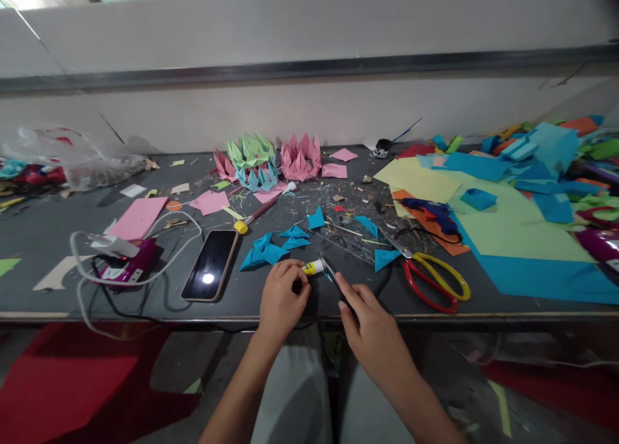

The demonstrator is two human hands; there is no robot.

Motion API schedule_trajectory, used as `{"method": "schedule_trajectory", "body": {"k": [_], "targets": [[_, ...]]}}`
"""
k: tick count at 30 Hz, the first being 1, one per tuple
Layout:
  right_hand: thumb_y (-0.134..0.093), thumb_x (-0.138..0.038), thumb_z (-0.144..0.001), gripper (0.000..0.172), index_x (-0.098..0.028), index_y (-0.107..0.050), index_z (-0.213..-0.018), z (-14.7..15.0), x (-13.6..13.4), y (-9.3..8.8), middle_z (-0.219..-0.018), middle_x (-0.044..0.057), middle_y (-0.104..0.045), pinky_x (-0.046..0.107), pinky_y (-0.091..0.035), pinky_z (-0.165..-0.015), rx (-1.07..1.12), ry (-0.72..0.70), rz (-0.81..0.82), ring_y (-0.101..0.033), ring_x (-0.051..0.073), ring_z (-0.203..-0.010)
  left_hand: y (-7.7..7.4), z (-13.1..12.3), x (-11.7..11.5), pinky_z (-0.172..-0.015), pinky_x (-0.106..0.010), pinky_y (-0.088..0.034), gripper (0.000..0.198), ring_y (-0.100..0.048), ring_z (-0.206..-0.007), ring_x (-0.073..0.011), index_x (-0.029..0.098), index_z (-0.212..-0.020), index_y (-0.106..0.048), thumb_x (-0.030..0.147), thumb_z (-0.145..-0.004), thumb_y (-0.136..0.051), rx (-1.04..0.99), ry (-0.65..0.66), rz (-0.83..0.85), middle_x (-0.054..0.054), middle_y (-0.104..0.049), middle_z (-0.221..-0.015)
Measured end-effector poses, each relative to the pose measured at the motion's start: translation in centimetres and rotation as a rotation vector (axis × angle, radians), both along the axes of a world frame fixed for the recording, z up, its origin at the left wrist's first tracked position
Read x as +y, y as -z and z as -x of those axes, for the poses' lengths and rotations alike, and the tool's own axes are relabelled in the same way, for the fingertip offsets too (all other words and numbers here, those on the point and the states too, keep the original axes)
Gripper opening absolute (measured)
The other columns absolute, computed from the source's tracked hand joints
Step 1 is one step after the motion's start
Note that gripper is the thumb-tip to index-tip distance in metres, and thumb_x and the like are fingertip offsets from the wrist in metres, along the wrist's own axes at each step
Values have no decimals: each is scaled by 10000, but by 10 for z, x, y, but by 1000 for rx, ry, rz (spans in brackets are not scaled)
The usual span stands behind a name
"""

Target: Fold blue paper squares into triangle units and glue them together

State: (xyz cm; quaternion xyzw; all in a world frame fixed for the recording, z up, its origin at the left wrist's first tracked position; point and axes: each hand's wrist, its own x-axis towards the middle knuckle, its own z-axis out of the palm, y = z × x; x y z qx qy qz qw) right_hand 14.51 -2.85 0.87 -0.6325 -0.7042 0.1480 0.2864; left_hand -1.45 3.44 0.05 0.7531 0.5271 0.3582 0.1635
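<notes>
Near the table's front edge my left hand (285, 296) is closed around a small glue stick (313, 267) with a yellow label and a white end. My right hand (370, 321) grips a slim dark tool with a pointed metallic tip (330, 271); its exact kind I cannot make out. That tip meets or lies just beside the white end of the glue stick. Folded blue paper pieces (265, 250) lie just beyond my left hand, and more blue pieces (316, 218) are spread farther off. Red-and-yellow-handled scissors (435, 279) rest right of my right hand.
A phone (210, 267) and a purple power strip (130, 263) with cables are at left. Folded paper crowns (300, 159) stand near the wall. Coloured sheets (522, 218) and a dark blue glue gun (432, 213) lie at right. Scraps litter the table.
</notes>
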Motion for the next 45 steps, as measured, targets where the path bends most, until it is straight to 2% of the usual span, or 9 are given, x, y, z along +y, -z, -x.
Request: {"method": "schedule_trajectory", "body": {"k": [6,14,22,28,39,43,45], "targets": [[-335,-217,-872,434,-193,-454,-1289,0,0,0,-946,82,-594,286,-511,-623,8,1,4,-616,175,-749,2,0,-1,-783,-323,-421,182,-531,-947,-192,196,-643,-486,21,-670,-526,-28,29,8,-18,-580,-851],[-340,-188,-864,446,-164,-438,-1299,-5,3,-5,-933,82,-581,325,-494,-733,1,-70,54,-583,199,-851,4,1,1,-732,-286,-431,216,-551,-901,-172,189,-591,-451,0,-677,-511,-56,59,-24,-10,-564,-781],[-360,-143,-842,450,-167,-462,-1280,-6,4,0,-878,78,-575,365,-487,-732,-95,-98,36,-539,208,-826,5,0,1,-738,-303,-432,214,-551,-896,-181,196,-594,-449,7,-668,-517,-45,52,-32,-14,-572,-794],[-380,-155,-829,450,-181,-491,-1265,0,0,7,-828,79,-548,352,-502,-655,-139,-54,26,-535,218,-793,3,-1,1,-739,-312,-432,210,-548,-883,-184,198,-596,-451,8,-658,-513,-42,33,-17,-12,-568,-793],[-390,-218,-868,428,-188,-456,-1289,4,-5,22,-946,79,-553,316,-480,-807,240,88,-33,-549,179,-914,5,9,12,-811,-345,-423,151,-543,-931,-185,192,-621,-458,96,-733,-487,-167,106,93,-46,-585,-898],[-391,-240,-875,418,-229,-456,-1287,3,-5,23,-1003,67,-575,295,-474,-832,357,116,-46,-561,167,-963,7,10,12,-836,-356,-433,43,-563,-937,-187,199,-780,-490,160,-763,-499,-228,67,129,-57,-604,-943],[-399,-246,-875,418,-235,-453,-1289,1,-5,25,-1037,64,-578,289,-466,-851,407,113,-45,-561,162,-987,7,11,12,-856,-348,-435,112,-570,-955,-184,201,-887,-498,207,-777,-512,-265,41,157,-59,-610,-979]]}}
